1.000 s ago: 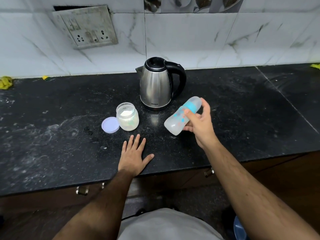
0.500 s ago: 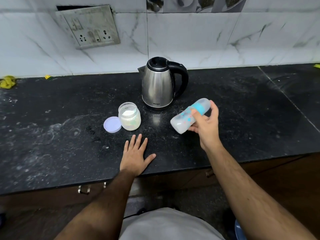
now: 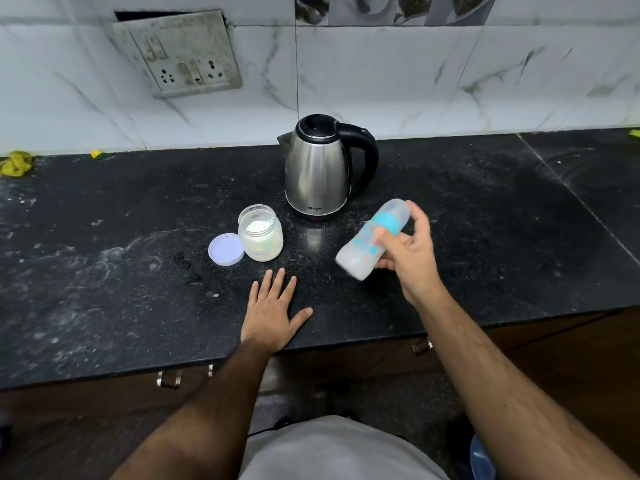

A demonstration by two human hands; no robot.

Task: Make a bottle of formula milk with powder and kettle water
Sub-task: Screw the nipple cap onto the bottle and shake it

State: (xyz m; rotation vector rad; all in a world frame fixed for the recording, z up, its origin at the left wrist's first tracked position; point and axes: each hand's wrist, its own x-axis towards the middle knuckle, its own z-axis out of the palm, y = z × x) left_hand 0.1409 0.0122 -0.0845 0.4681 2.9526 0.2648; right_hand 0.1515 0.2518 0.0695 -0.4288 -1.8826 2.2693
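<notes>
Counter: black speckled stone [image 3: 104, 271] under white marbled tiles, dusted with pale powder smears; a switch plate [image 3: 180, 53] hangs on the wall at 11 o'clock.
Lid: lilac jar lid [image 3: 225, 248] lies flat, touching the jar on its 9 o'clock side.
Powder jar: open clear jar [image 3: 260, 233] with white powder inside, upright, just beside the kettle at its 7 o'clock.
My left hand: left hand [image 3: 272, 315] lies palm down on the counter near the front edge, fingers spread, holding nothing, at 6 o'clock from the jar.
Kettle: steel kettle [image 3: 320, 168] upright toward the back, black lid closed, handle pointing to 3 o'clock.
Bottle: baby bottle [image 3: 370, 240] is off the counter, tilted, teal collar and clear cap up toward 1 o'clock, base down toward 7 o'clock; it looks milky and blurred.
My right hand: right hand [image 3: 407, 251] wraps the bottle's middle, fingers curled around it from the 3 o'clock side.
Step, I judge: mixing by shaking, late in the task.
Risk: a loose collar could leak milk onto the counter; a slick bottle could slip from my one-handed grip; a wide swing could knock the kettle, which stands near, or tip the open jar and spill powder.
</notes>
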